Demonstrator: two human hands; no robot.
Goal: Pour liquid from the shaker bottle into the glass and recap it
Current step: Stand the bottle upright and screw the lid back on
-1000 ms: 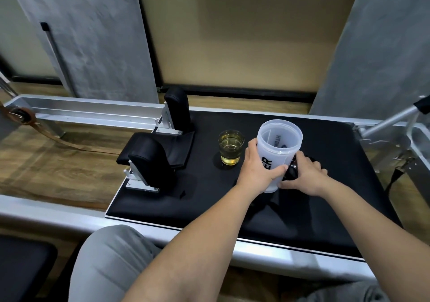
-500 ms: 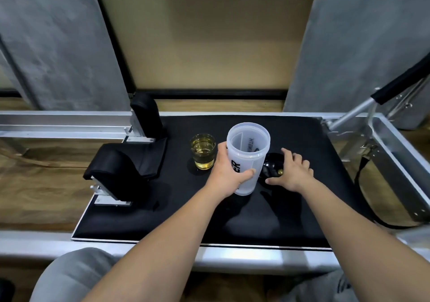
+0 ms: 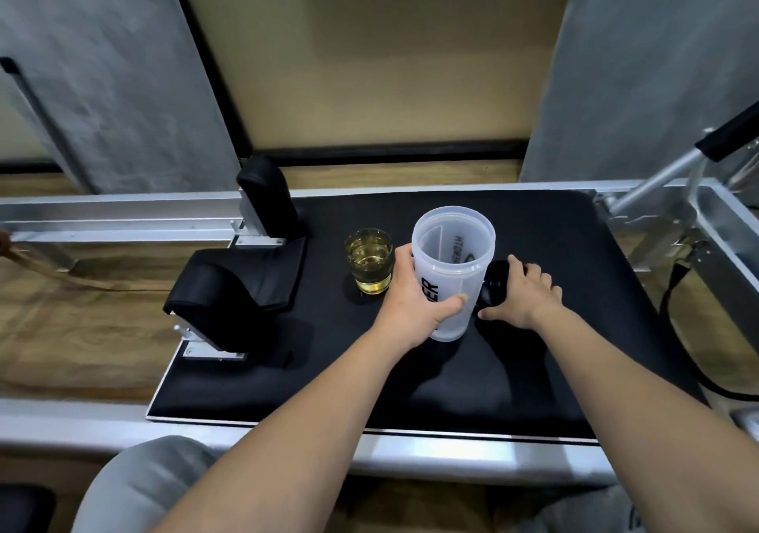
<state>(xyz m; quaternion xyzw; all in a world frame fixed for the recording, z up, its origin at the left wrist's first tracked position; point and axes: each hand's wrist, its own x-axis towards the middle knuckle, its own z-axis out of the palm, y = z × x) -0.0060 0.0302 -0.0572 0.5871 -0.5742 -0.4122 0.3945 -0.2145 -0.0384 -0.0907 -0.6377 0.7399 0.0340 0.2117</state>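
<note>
Pouring looks done; recapping is next. The left hand (image 3: 415,298) wraps the uncapped translucent plastic shaker bottle (image 3: 451,274), standing just right of the amber-filled short glass (image 3: 369,261). The right hand (image 3: 523,294) lies spread over the black lid (image 3: 491,286) right of the bottle; whether it grips, I cannot tell. It must lift the lid onto the rim.

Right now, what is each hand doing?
Left hand: closed around the open shaker bottle, which stands upright.
Right hand: fingers spread over the black lid on the pad; a firm grip cannot be told.

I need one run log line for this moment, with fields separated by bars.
phase: recap | left hand: holds shaker bottle, open | right hand: on black lid | glass: filled
</note>
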